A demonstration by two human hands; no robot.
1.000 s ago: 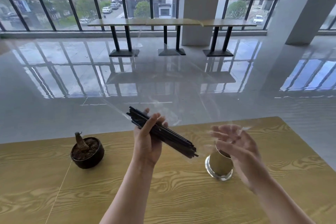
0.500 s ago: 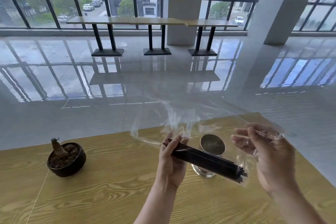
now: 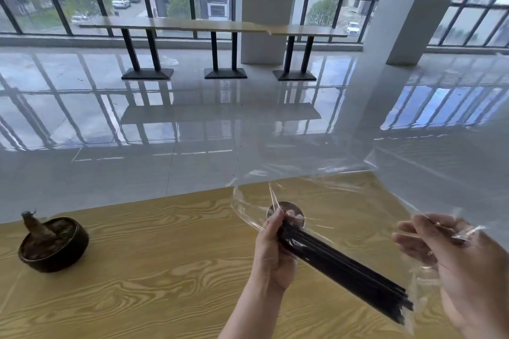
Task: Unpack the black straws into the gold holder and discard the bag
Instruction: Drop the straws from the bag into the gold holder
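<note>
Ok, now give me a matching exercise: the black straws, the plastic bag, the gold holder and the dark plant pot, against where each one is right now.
Things:
1. black straws
2. clear bag
3. gold holder
4. dark plant pot

Places:
A. standing at the left end of the wooden table
B. pinched by the right hand
C. mostly hidden behind the left hand
D. gripped at one end by the left hand

Pairs: 1-D, 2-B, 3-C, 4-A.
</note>
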